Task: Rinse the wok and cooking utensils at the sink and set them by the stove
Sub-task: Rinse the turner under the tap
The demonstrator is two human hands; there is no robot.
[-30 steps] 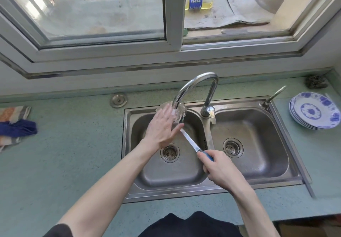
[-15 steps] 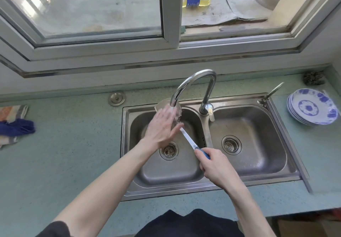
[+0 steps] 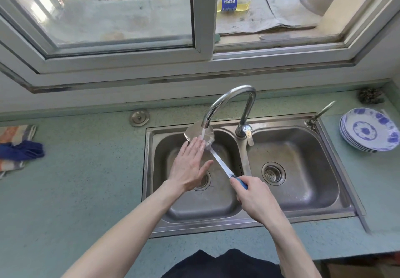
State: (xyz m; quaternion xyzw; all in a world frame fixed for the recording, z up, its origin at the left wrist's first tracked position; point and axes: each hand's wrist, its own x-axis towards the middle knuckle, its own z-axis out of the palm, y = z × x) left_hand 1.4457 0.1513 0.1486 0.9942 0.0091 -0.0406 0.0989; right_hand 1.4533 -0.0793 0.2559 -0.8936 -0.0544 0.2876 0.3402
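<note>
The metal spatula [image 3: 207, 145] is held over the left basin of the double sink [image 3: 244, 223], its long axis running on a slant: the blue-handled end sits low and near the person, and the flat blade points up and away to the left, right under the spout of the faucet [image 3: 229, 102]. A thin stream of water falls from the spout onto the blade. The right hand [image 3: 252, 199] grips the blue handle, fingers curled round it. The left hand [image 3: 190, 165] lies flat against the blade, fingers straight and held close together, the thumb spread out to the side, touching the wet metal. Both basins show round drains, and a second small tap stands at the sink's far right corner. On the green countertop [image 3: 86, 180] to the right sits a stack of blue-and-white plates [image 3: 370, 130], with a dark scouring pad [image 3: 370, 96] behind it. Far left lies a striped cloth [image 3: 17, 145] with blue fabric on it. Outside the window, on the ledge, a bottle [image 3: 233, 2] of yellow liquid lies on its side; its blue label reads "PEPSI", seen reversed.
</note>
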